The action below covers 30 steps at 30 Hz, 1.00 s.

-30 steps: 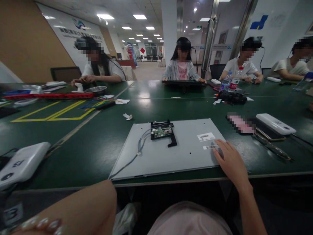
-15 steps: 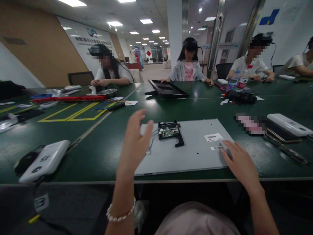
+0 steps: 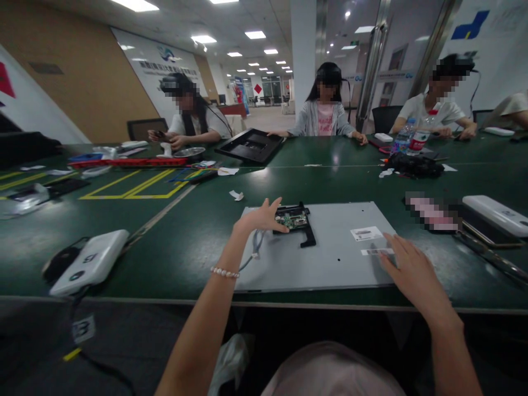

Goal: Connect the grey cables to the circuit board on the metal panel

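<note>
A grey metal panel (image 3: 325, 258) lies flat on the green table (image 3: 173, 247) in front of me. A small circuit board in a black bracket (image 3: 296, 221) sits near its far edge, with grey cables (image 3: 252, 250) trailing off to the left. My left hand (image 3: 259, 219) reaches over the panel's far left corner, fingers spread, fingertips at the circuit board. My right hand (image 3: 408, 269) rests flat and open on the panel's near right corner, beside two white labels (image 3: 365, 234).
A white box-shaped device (image 3: 93, 262) lies at the near left and another (image 3: 497, 214) at the right. Several other people sit across the table; one holds a black frame (image 3: 249, 146). Water bottles (image 3: 408, 137), a red strip (image 3: 127, 162) and yellow floor-style markings (image 3: 136, 187) lie further off.
My left hand rose from my lap, came up over the table and now reaches down to the circuit board. My right hand stayed on the panel. A person opposite lifted the black frame leftward.
</note>
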{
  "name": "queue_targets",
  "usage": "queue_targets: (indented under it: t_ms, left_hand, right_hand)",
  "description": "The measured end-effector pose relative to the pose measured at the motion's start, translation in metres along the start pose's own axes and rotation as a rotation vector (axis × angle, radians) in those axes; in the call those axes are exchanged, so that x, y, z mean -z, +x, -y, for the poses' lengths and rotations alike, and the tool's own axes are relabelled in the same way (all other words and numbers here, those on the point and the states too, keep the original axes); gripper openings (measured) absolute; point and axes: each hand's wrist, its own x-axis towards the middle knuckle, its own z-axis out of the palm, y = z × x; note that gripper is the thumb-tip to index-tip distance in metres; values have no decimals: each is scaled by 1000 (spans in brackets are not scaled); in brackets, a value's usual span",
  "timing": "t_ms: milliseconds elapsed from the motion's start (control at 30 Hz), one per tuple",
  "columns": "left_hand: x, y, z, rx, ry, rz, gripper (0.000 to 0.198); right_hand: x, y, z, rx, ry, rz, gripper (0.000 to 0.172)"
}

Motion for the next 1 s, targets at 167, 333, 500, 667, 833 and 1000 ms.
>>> queue_targets:
  t_ms: [167,333,500,667,833,1000]
  left_hand:
    - [-19,16,12,-66,-59,70,134]
    - [-21,17,15,-93,-53,113,140]
    - [-22,19,15,-82,-69,128,143]
    - [-26,23,17,-85,-54,123,144]
    - [-30,21,17,-93,-17,110,140]
    - [-35,16,18,-96,-32,66,135]
  right_hand:
    - [13,29,12,114,4,220,59]
    - [23,64,32,318,126,441,63]
    - [14,88,40,401,118,559,71]
    - [-3,86,39,348,87,630,76]
    - [-11,76,40,338,106,643,83]
    - [-4,80,41,320,94,688,84]
